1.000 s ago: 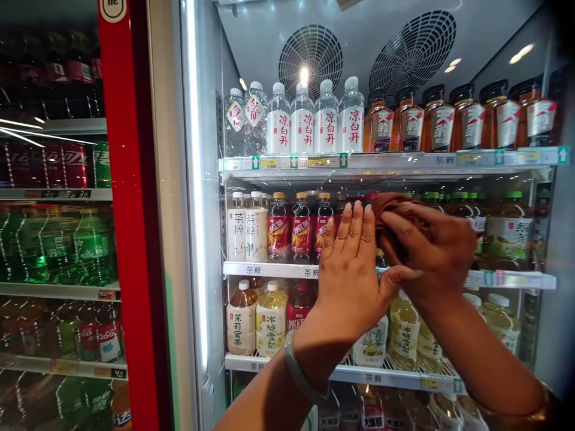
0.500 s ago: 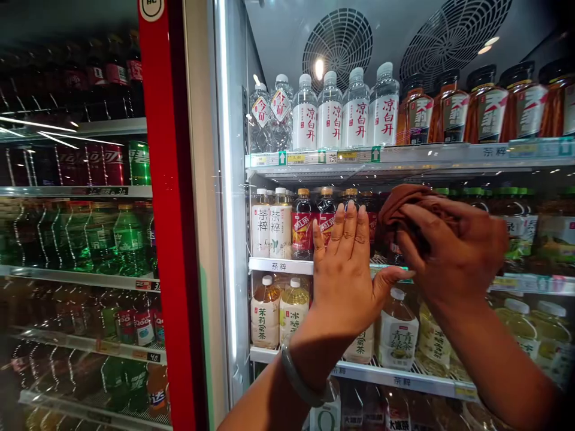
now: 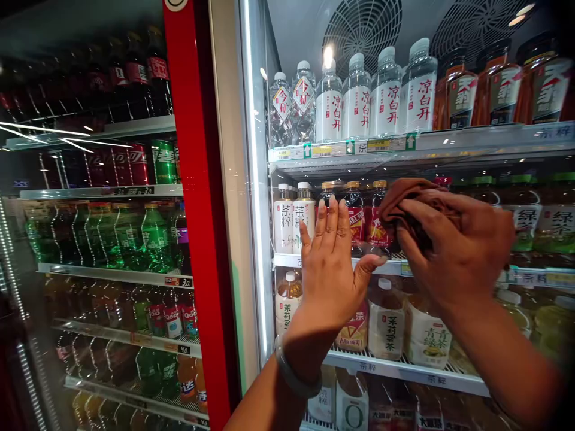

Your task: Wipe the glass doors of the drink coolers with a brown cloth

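My left hand [image 3: 331,263] lies flat, fingers stretched upward and thumb out to the right, against what looks like the glass door of a drinks fridge. A bracelet [image 3: 294,371] circles that wrist. To its right, my right hand [image 3: 467,251] is closed around a bunched brown cloth [image 3: 415,203], held up at the same glass. Behind the hands, through the glass, stand red-labelled tea bottles [image 3: 380,224] on the middle shelf. White-labelled bottles [image 3: 386,329] fill the shelf below. My right hand and the cloth hide part of the middle row.
Clear water bottles [image 3: 357,105] and amber bottles [image 3: 498,90] line the top shelf. A round fan grille [image 3: 359,27] is behind them. Left of a red frame post [image 3: 202,209] is a second fridge with green bottles [image 3: 155,233] and cans [image 3: 164,161].
The view has shifted, so the shelves sit further right and tilt more. My left hand has moved left across the bottles behind it. The cloth remains in my right hand.
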Demonstrator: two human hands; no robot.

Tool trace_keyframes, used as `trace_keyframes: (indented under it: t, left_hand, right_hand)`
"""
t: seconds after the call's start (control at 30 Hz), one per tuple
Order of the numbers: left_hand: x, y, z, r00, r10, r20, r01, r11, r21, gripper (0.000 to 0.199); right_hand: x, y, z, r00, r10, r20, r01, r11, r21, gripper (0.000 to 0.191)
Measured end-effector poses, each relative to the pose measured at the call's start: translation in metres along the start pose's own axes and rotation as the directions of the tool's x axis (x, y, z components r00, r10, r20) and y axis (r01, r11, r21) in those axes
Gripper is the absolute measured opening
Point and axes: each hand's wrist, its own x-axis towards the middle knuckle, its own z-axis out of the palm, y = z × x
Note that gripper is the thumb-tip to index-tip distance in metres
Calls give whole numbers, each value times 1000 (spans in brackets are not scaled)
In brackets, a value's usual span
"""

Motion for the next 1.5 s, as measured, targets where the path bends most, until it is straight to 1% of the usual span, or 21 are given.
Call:
trace_keyframes:
  t: [0.07,0.13,0.2,0.27,0.33,0.43,0.53,0.6,0.67,0.77,0.83,0.9,0.97,1.03,1.07,1.13,1.2,1.27,1.33,1.4,1.5]
  left_hand:
    - [-7,-8,-2,1000,18,21,-17,1000,-12,92]
    - [-13,-13,-2,999,43,32,-42,999,-24,91]
    - [-17,-18,-5,998,54,28,-53,998,-43,90]
    - [-20,-22,-10,999,45,15,-44,997,-60,90]
    - [-23,-28,-17,1000,24,5,-24,998,-59,91]
    - [-31,-42,-29,1000,-11,-2,11,999,-43,89]
    - [-45,-57,-34,999,-46,-2,46,998,-37,89]
    - [-55,-66,-35,1000,-28,11,28,999,-34,91]
    - [-64,-73,-35,1000,-10,26,11,999,-43,92]
    - [-74,-80,-36,999,-36,28,38,997,-63,94]
    - [-84,-83,-37,997,-59,40,61,996,-58,93]
    - [-102,-83,-35,995,-78,64,80,996,-30,90]
    - [-127,-82,-32,991,-100,90,99,995,21,88]
    - [-155,-80,-27,989,-107,101,98,991,86,85]
    - [-168,-79,-24,990,-96,102,84,990,115,82]
    - [-190,-79,-19,994,-51,95,36,987,157,74]
    - [-203,-80,-17,997,0,80,-14,985,173,68]
    - [-207,-82,-17,997,13,77,-26,984,177,70]
    - [-208,-82,-18,996,7,94,-24,983,181,73]
    - [-208,-82,-19,994,12,104,-32,982,186,74]
    - [-212,-81,-16,995,45,87,-60,982,180,70]
  right_hand:
    - [-19,-14,-3,999,37,-20,-38,999,-36,42]
    - [-38,-37,-2,1000,-14,1,14,999,-30,40]
    - [-46,-59,4,996,-82,19,82,997,11,35]
    - [-36,-73,12,991,-132,-8,132,991,35,32]
    - [-16,-75,19,990,-141,-19,142,989,36,32]
    - [2,-68,20,999,-53,4,53,998,16,37]
    - [-18,-77,15,999,39,3,-39,999,-31,42]
    - [-41,-97,14,1000,10,20,-9,1000,-25,41]
    - [-56,-121,16,996,-62,59,60,998,23,34]
    - [-47,-144,23,990,-100,99,90,992,93,33]
    - [-33,-143,26,993,-64,100,52,991,121,34]
    - [-32,-137,25,993,-16,115,0,991,135,38]
    - [-53,-137,17,991,20,131,-37,991,130,40]
    - [-94,-148,5,989,37,141,-54,991,120,38]
    - [-117,-156,0,991,34,133,-53,988,142,33]
    - [-155,-175,-8,974,-6,226,-44,975,216,32]
    - [-172,-185,-10,977,-4,212,-50,967,249,29]
    - [-167,-181,-8,982,-23,187,-27,966,258,27]
    - [-152,-165,-6,986,-17,169,-23,972,234,28]
    - [-145,-145,-7,989,31,143,-59,979,193,30]
    - [-163,-134,-17,983,111,148,-134,979,156,29]
